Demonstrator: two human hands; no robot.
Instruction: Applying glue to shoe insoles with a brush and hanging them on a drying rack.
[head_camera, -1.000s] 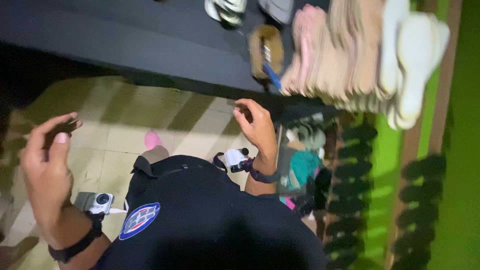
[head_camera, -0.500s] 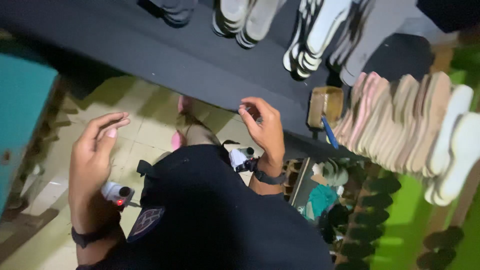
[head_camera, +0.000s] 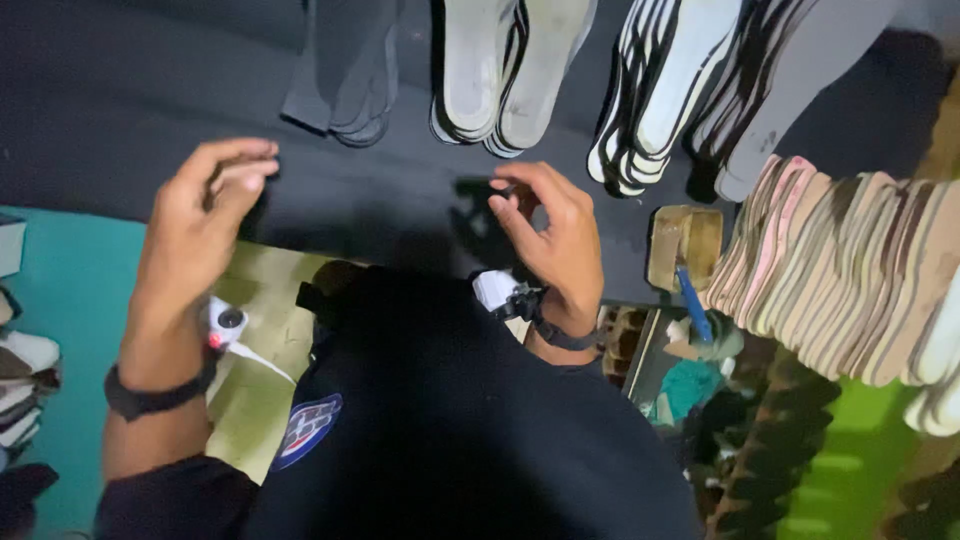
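Black cloth covers the worktable, and both hands hover over its near edge. The left hand is raised with fingers curled loosely and thumb near the forefinger; whether it pinches anything I cannot tell. The right hand is half closed, its thumb and forefinger pinched on a small dark object, too small to make out. Just beyond the hands lie a dark insole stack, a pair of white insole stacks and black-edged white insoles. To the right stands a long row of tan and pink soles, with a small wooden pot holding a blue brush beside it.
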